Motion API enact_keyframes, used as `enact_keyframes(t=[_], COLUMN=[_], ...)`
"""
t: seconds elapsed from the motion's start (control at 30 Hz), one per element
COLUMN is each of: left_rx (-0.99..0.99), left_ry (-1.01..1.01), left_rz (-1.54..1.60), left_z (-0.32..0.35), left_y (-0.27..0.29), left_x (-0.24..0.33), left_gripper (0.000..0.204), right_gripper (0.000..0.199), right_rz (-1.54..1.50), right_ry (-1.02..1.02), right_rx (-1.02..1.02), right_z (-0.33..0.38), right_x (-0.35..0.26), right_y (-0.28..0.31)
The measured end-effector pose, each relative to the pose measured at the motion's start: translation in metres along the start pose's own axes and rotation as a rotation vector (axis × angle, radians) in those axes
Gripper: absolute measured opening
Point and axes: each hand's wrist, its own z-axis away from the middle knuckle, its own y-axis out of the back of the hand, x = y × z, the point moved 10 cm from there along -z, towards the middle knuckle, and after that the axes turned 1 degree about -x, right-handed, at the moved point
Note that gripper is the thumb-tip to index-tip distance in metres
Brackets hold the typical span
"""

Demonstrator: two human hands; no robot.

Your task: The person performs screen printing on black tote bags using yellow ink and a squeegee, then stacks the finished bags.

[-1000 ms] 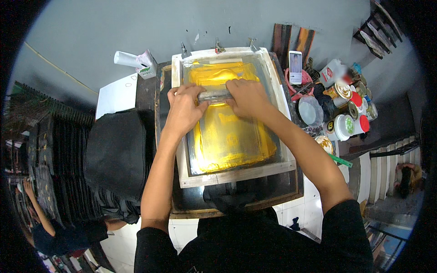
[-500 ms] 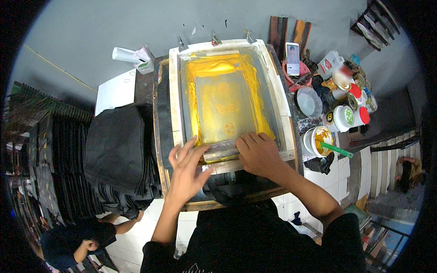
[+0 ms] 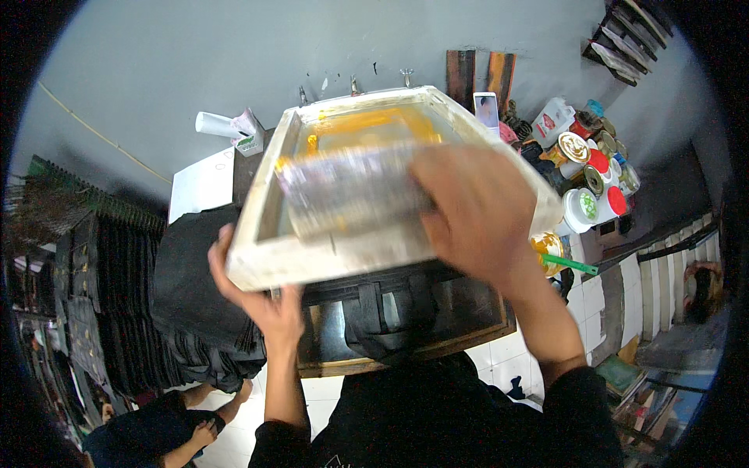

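Observation:
A white wooden screen-printing frame (image 3: 335, 261) is tilted, its near edge raised and its far edge by the hinge clamps. Yellow ink (image 3: 359, 122) lies on its mesh. My left hand (image 3: 265, 308) grips the frame's near left corner, fingers along the side and thumb beneath. In my right hand (image 3: 480, 207), smeared by motion, is a wide squeegee (image 3: 351, 187) with a pale, stained surface, held over the frame's near part. Under the raised frame a black fabric bag (image 3: 390, 312) with handles lies on the wood-edged printing board (image 3: 468, 331).
Stacked black bags (image 3: 199, 273) stand at the left, near a white sheet (image 3: 201, 186). On the right are a phone (image 3: 485, 111), ink tubs (image 3: 579, 210) and a tub with a green-handled tool (image 3: 569, 265). Another person (image 3: 156, 429) is at lower left.
The frame's near edge has risen off the board, showing the bag beneath. My left hand has moved to the frame's corner. My right hand has lifted the squeegee up from the mesh.

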Motion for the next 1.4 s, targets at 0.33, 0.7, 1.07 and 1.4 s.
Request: enact_keyframes(t=[0.33, 0.7, 1.07, 1.4], left_rx=[-0.486, 0.010, -0.895, -0.994], left_ry=[0.396, 0.081, -0.107, 0.145], left_rz=[-0.723, -1.549, -0.476, -0.485], left_z=[0.036, -0.046, 0.099, 0.102], left_y=[-0.036, 0.168, -0.325, -0.352], left_x=[-0.172, -0.120, -0.006, -0.045], left_gripper=[0.048, 0.047, 0.038, 0.034], right_gripper=[0.021, 0.025, 0.025, 0.026], right_rz=[-0.048, 0.022, 0.036, 0.004], right_ry=[-0.097, -0.065, -0.052, -0.033], right_rx=[-0.069, -0.064, -0.052, -0.046], right_z=[-0.148, -0.192, -0.210, -0.206], right_x=[0.075, 0.096, 0.120, 0.125], right_y=[-0.007, -0.001, -0.015, -0.012])
